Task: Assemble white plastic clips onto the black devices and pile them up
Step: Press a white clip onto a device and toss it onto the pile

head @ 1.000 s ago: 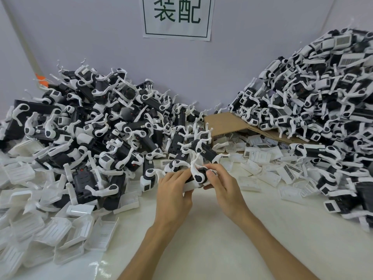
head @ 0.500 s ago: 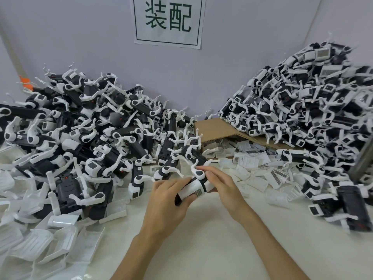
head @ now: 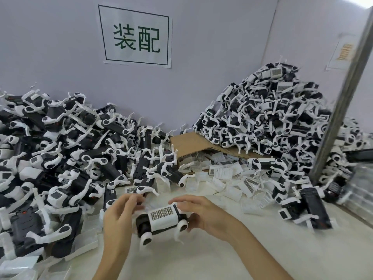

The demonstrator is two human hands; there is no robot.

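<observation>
At table centre, a black device (head: 142,221) with a white clip (head: 163,216) fitted on it was held over the table (head: 201,259) by the right hand (head: 203,215), fingers curled round its right end. The left hand (head: 119,217) was seen just beside its left end, fingers loosely spread, nothing gripped; contact could not be told. More devices were heaped in a left pile (head: 60,158) and a right pile (head: 272,122), loose clips (head: 222,178) between them

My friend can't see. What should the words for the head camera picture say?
A person's right hand holds a black device with a white clip fitted, over a white table, the left hand spread beside it. A left pile and a right pile of similar devices flank them, with loose white clips between, under a wall sign.
</observation>
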